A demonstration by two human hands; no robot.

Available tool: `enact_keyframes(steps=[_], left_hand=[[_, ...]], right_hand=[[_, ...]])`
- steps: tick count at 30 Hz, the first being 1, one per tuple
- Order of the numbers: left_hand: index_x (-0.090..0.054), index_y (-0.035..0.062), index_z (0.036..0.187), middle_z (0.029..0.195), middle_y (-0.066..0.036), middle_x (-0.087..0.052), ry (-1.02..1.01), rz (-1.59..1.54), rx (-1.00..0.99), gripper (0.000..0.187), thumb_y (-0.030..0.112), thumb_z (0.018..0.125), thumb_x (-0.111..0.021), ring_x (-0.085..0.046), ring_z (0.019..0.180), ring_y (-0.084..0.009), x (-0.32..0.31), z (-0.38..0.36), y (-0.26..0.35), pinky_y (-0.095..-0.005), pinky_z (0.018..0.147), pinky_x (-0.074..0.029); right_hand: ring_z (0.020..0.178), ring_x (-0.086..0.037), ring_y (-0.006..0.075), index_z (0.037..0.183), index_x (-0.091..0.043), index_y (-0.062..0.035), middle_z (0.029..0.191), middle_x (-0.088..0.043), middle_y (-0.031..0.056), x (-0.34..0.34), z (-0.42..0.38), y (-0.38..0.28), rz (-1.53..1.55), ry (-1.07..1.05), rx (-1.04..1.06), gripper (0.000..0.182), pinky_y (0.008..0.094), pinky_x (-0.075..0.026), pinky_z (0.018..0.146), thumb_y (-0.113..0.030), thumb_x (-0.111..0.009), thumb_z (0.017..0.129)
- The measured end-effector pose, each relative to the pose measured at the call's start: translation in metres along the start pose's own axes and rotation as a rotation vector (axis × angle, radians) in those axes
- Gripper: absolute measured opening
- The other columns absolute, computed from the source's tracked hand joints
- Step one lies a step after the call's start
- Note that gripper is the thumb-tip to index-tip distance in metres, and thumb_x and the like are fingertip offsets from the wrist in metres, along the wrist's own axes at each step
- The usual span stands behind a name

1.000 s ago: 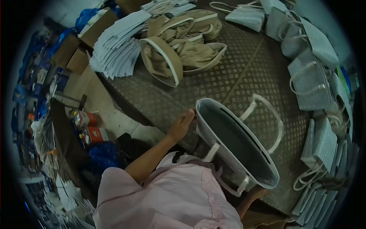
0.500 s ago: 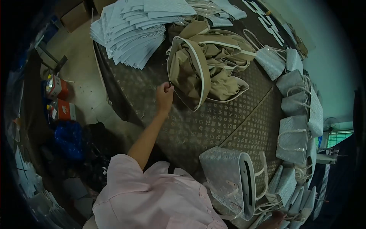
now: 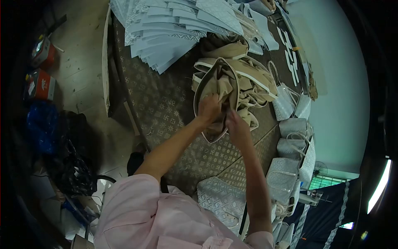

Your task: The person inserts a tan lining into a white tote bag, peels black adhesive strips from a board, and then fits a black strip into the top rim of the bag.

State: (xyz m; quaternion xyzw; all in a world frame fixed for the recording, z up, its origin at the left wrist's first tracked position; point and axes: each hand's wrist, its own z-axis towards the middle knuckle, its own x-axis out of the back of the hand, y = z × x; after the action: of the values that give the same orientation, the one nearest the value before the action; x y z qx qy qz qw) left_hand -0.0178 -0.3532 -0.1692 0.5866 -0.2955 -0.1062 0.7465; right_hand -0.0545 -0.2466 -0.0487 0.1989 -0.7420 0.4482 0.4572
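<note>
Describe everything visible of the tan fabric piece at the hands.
The tan fabric piece looks soft and creased, with a pale-edged rim spread into a pointed oval, mouth up. It is over the patterned table, beside similar tan pieces; whether it is lifted is unclear. The left hand is inside it, against the cloth; the right hand, blurred, is at its right rim.

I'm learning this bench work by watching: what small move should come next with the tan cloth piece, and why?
Probably spread the mouth of the tan cloth piece a little wider: the left hand reaches inside it, the right hand is at its edge, and the fabric within looks bunched.
</note>
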Motion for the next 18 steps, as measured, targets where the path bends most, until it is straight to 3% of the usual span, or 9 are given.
enact_keyframes(steps=[3,4,6,7,8,10,14,17,18], left_hand=[[-0.052,-0.0042,0.081,0.072,-0.019,-0.055,0.004,-0.152,0.001,0.031,0.026,0.087,-0.05,-0.054,0.068,-0.0375,-0.009,-0.004,-0.003,-0.0443,0.066,-0.042],[-0.055,-0.0036,0.088,0.075,-0.02,-0.056,-0.134,-0.43,0.099,0.031,0.027,0.088,-0.05,-0.055,0.07,-0.0359,-0.001,-0.005,0.002,-0.0421,0.065,-0.042],[-0.056,-0.0031,0.094,0.08,-0.021,-0.057,-0.213,-0.484,0.057,0.031,0.027,0.088,-0.05,-0.056,0.075,-0.035,0.003,0.002,-0.002,-0.0401,0.068,-0.043],[-0.057,-0.0026,0.1,0.084,-0.021,-0.058,-0.316,-0.526,0.008,0.033,0.027,0.088,-0.05,-0.058,0.08,-0.0341,0.004,0.002,-0.006,-0.0381,0.071,-0.044],[-0.057,-0.0026,0.1,0.084,-0.021,-0.058,-0.327,-0.524,0.017,0.033,0.027,0.088,-0.05,-0.058,0.08,-0.0341,0.004,0.001,-0.009,-0.0381,0.071,-0.044],[-0.055,-0.002,0.11,0.101,-0.02,-0.058,-0.366,-0.648,-0.027,0.037,0.027,0.088,-0.05,-0.056,0.096,-0.0318,0.006,-0.001,-0.014,-0.0344,0.083,-0.043],[-0.047,-0.001,0.123,0.121,-0.017,-0.051,-0.011,-0.225,-0.188,0.043,0.027,0.09,-0.049,-0.049,0.111,-0.0282,0.037,-0.018,-0.031,-0.0335,0.092,-0.039],[-0.038,0.0008,0.13,0.131,-0.017,-0.042,0.059,-0.138,0.117,0.049,0.027,0.091,-0.049,-0.043,0.119,-0.0283,0.047,-0.037,-0.042,-0.035,0.095,-0.036],[-0.035,0.0017,0.133,0.133,-0.018,-0.04,-0.075,-0.443,0.241,0.051,0.027,0.09,-0.049,-0.041,0.121,-0.0293,0.043,-0.04,-0.043,-0.0355,0.096,-0.035]], right_hand=[[0.113,-0.041,0.044,0.133,-0.025,-0.0005,0.127,-0.041,0.023,-0.065,0.044,0.051,-0.252,0.238,0.025,0.063,0.0432,-0.038,0.09,-0.018,-0.056,0.082],[0.113,-0.041,0.044,0.133,-0.025,-0.0005,0.127,-0.041,0.023,-0.078,0.052,0.075,-0.257,0.235,0.037,0.063,0.0432,-0.038,0.09,-0.018,-0.056,0.082],[0.113,-0.035,0.0482,0.133,-0.023,-0.0043,0.132,-0.033,0.0202,-0.095,0.052,0.102,-0.586,0.182,0.279,0.066,0.0464,-0.036,0.09,-0.02,-0.059,0.08],[0.107,-0.043,0.0413,0.124,-0.035,-0.0036,0.123,-0.043,0.0179,-0.095,0.055,0.091,-0.2,0.315,0.195,0.054,0.0434,-0.039,0.084,-0.022,-0.059,0.079],[0.107,-0.043,0.0413,0.124,-0.035,-0.0036,0.123,-0.043,0.0179,-0.103,0.064,0.108,-0.195,0.311,0.182,0.054,0.0434,-0.039,0.084,-0.022,-0.059,0.079],[0.095,-0.051,0.0374,0.11,-0.047,0.0003,0.107,-0.054,0.0176,-0.117,0.081,0.143,0.576,0.209,-0.153,0.039,0.0425,-0.041,0.076,-0.021,-0.059,0.079],[0.079,-0.055,0.0394,0.095,-0.056,0.0031,0.085,-0.06,0.021,-0.065,0.073,0.049,0.075,0.477,-0.013,0.026,0.0427,-0.043,0.071,-0.016,-0.06,0.079],[0.082,-0.056,0.0387,0.098,-0.057,0.0008,0.088,-0.06,0.0209,-0.03,0.06,0.015,0.122,0.344,-0.201,0.026,0.0417,-0.044,0.072,-0.016,-0.06,0.079],[0.082,-0.056,0.0387,0.098,-0.057,0.0008,0.088,-0.06,0.0209,-0.027,0.056,0.018,0.118,0.353,-0.213,0.026,0.0417,-0.044,0.072,-0.016,-0.06,0.079]])
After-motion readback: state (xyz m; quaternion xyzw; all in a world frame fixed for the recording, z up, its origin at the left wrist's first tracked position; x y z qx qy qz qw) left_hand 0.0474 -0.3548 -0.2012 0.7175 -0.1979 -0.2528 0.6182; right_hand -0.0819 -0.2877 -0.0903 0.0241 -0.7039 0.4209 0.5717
